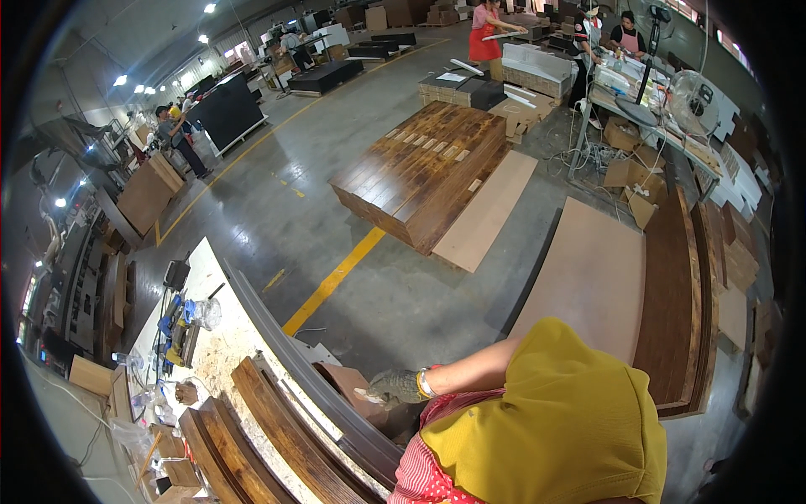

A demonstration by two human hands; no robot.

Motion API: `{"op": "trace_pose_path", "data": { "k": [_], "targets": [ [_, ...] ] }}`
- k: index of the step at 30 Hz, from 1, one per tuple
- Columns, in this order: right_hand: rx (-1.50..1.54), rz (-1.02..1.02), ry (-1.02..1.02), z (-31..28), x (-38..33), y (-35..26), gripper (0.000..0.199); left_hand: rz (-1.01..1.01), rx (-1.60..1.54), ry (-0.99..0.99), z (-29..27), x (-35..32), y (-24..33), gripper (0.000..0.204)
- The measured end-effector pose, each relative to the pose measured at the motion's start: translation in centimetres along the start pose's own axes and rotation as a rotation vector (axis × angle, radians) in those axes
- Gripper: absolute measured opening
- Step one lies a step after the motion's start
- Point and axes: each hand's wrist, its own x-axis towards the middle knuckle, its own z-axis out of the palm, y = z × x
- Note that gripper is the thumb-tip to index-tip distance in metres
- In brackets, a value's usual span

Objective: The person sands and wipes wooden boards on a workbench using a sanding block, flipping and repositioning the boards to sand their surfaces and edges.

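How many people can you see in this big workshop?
5. A yellow-capped person is close by at the bottom, a red-aproned person at top centre, a seated person at top right, a person by the boards on the left, and a distant person at the back. Others may be hidden.

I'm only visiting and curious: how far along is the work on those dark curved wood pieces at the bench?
Looks done: several dark curved wood pieces lie stained on the bench, and a stack of dark boards sits on the floor. In hand: a co-worker's gloved hand reaches toward a brown piece beside the grey rail. Possibly left: the pale panels look unstained.
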Motion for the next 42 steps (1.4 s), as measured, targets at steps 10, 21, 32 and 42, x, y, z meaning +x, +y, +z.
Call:
{"op": "trace_pose_path", "data": {
  "k": [10,21,32,42],
  "targets": [
    [-0.637,-0.168,-0.167,-0.8,1.5,0.9,0.023,-0.081,0.033,-0.005,0.3,-2.0,-5.1,0.039],
    [0.111,0.126,-0.098,3.0,1.7,-5.6,0.024,-0.156,-0.022,0.091,-0.3,-4.0,-13.0,0.030],
    [-0.261,-0.103,-0.716,22.7,-1.6,-8.6,0.039,-0.038,-0.061,-0.053,-2.2,-13.8,-5.0,0.026],
    [-0.871,-0.638,-0.867,27.0,4.8,1.7,0.030,-0.002,-0.151,-0.082,-0.6,-15.8,-1.8,0.037]
  ]
}}
